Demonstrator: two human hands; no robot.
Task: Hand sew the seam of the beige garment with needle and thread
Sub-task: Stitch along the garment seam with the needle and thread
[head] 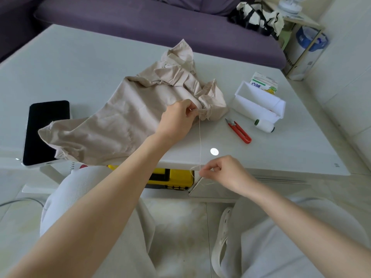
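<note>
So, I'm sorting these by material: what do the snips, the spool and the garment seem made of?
Snips: glossy red handle, plastic or painted metal; dark tips, likely steel. Spool: white fibrous winding, dark green cap, probably plastic. Garment: matte beige woven cloth, perhaps cotton, creasing softly.

A white table (80, 63) fills the middle, a purple sofa (160, 23) runs across the top behind it, a small wooden stand (303, 20) sits at upper right, and pale floor tiles (12, 223) show lower left.
</note>
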